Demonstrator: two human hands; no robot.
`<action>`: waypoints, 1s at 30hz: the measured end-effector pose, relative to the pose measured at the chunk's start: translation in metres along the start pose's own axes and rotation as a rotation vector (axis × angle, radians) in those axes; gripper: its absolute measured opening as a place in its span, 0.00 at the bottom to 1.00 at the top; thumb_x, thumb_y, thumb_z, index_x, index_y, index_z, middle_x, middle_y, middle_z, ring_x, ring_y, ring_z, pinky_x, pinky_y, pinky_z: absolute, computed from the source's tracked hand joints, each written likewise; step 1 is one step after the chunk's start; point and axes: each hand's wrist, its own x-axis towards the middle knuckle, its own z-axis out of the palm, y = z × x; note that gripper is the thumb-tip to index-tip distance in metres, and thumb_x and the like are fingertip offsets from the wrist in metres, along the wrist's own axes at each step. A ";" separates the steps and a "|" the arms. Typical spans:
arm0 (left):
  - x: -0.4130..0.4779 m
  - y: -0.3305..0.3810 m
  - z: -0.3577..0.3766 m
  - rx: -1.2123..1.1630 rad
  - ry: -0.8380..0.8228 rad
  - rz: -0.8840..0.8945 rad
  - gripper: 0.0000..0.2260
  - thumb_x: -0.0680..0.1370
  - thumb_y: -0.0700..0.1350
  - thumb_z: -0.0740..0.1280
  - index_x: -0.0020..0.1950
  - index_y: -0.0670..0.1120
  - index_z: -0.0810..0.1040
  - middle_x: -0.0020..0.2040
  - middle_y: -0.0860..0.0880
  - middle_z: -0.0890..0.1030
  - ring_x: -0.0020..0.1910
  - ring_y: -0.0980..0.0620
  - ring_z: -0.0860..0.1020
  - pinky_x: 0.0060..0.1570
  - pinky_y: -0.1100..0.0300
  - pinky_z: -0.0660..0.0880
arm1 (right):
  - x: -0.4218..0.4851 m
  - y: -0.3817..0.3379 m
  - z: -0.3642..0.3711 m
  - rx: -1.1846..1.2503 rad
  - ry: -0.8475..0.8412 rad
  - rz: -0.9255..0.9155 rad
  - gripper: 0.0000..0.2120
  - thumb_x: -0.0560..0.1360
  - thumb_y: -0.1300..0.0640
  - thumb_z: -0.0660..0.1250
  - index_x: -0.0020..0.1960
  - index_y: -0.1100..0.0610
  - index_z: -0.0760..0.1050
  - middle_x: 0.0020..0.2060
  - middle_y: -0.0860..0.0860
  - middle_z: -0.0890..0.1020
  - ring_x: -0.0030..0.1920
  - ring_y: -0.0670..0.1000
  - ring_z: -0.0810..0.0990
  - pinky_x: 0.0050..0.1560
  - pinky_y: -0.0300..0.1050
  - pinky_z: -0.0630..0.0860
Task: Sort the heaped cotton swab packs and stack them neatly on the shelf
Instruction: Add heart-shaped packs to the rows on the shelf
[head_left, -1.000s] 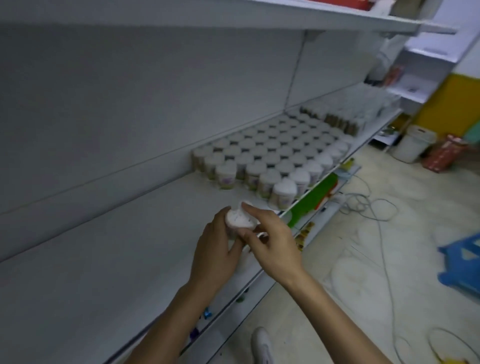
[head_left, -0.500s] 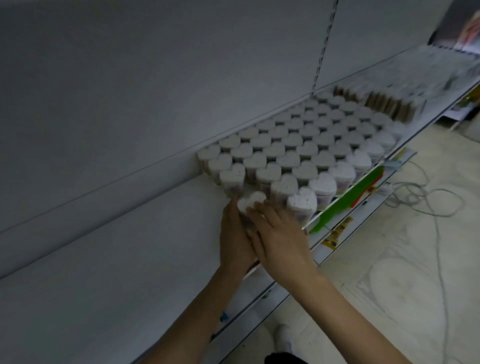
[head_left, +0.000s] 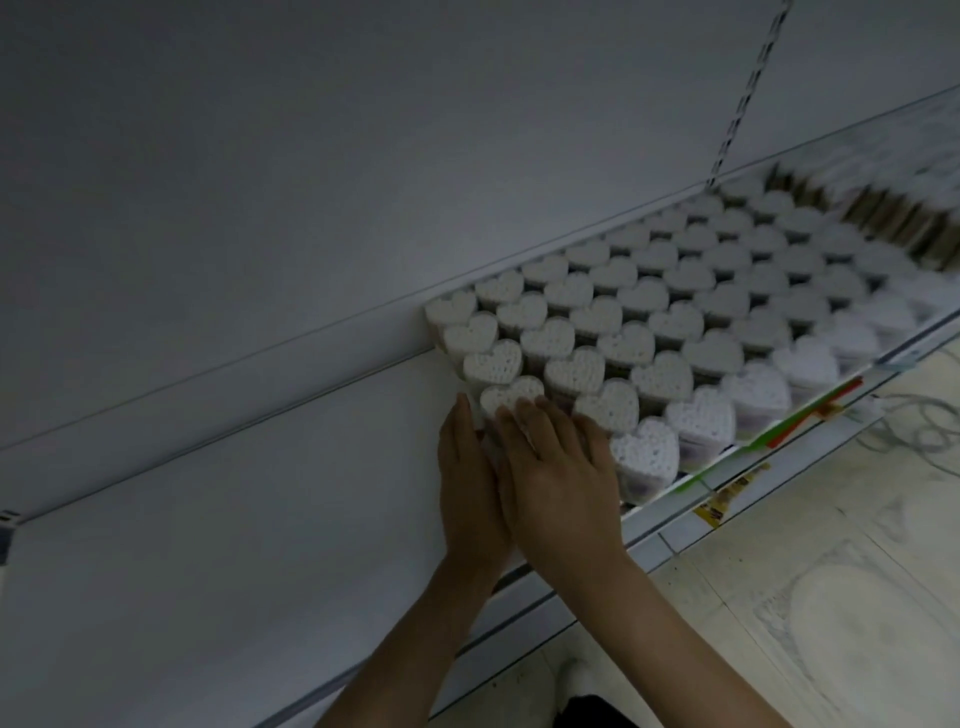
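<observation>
A second ago the cotton swab pack (head_left: 511, 397) was held up in both hands above the front edge of the shelf (head_left: 208, 519), clear of the rows. Half a second ago it had reached the block, and now we see it set down upright at the left end of the rows of packs (head_left: 675, 322), its heart-shaped top level with theirs. It touches the pack behind it and sits close against the one to its right. The left hand (head_left: 467, 483) lies flat with straight fingers along the pack's left side, pressing rather than gripping. The right hand (head_left: 561, 478) is spread wide, its fingers laid over the near edge of the pack and of its right-hand neighbour. Neither hand is curled round anything. We judge that the placing itself is done and that this is the squaring-up step: the hands are nudging the pack in so the end of the block stays straight. The bare stretch of shelf running towards the left corner shows there is plenty of room for further packs. We cannot see any heap of unsorted packs here, so we cannot say how many remain. The far right of the shelf is blurred, though some brownish packs (head_left: 883, 218) stand beyond the white ones. A hard push could tip the neighbours, as the packs stand tightly together.
</observation>
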 end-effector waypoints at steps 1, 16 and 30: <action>0.004 0.000 0.001 0.045 0.033 0.017 0.37 0.76 0.62 0.57 0.77 0.41 0.57 0.74 0.42 0.65 0.72 0.47 0.64 0.70 0.57 0.60 | 0.001 0.002 0.001 0.008 0.008 -0.013 0.13 0.72 0.58 0.69 0.55 0.59 0.81 0.54 0.56 0.82 0.58 0.57 0.79 0.60 0.53 0.67; 0.014 -0.002 0.002 0.096 0.067 0.080 0.34 0.76 0.62 0.57 0.74 0.41 0.64 0.71 0.45 0.69 0.65 0.56 0.70 0.61 0.76 0.64 | 0.006 0.015 -0.001 0.008 -0.101 -0.036 0.16 0.73 0.56 0.69 0.59 0.60 0.79 0.57 0.56 0.81 0.61 0.56 0.77 0.62 0.53 0.66; 0.008 -0.002 0.009 0.225 0.058 0.019 0.33 0.75 0.63 0.60 0.72 0.41 0.67 0.65 0.47 0.71 0.55 0.68 0.67 0.59 0.77 0.63 | 0.044 0.043 -0.050 0.186 -0.142 -0.239 0.13 0.69 0.57 0.58 0.36 0.57 0.81 0.37 0.53 0.83 0.41 0.54 0.82 0.59 0.50 0.72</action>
